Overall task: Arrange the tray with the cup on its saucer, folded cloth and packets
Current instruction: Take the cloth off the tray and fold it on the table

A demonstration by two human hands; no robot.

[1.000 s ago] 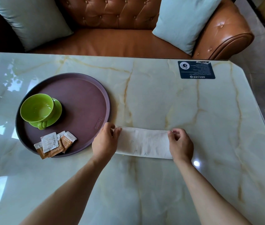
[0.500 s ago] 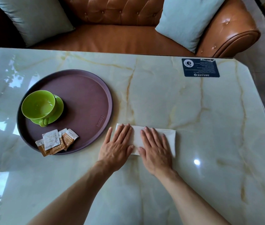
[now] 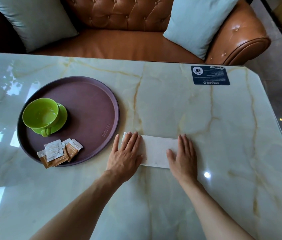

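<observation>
Folded cloth [image 3: 157, 151] lies flat on the desk [image 3: 206, 118] beside the tray [image 3: 91, 101]. Left hand [image 3: 125, 157] and right hand [image 3: 182, 156] press its ends, fingers straight.

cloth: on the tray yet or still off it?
Off. The folded cloth lies flat on the table, right of the tray, under the left hand and right hand.

Glossy pale marble table [image 3: 180, 108] with amber veins, mirroring bright window light; behind it a tufted tan leather sofa [image 3: 129, 19] with two pale blue cushions [image 3: 33, 19], perhaps tiled floor [image 3: 278, 80] at right
</observation>
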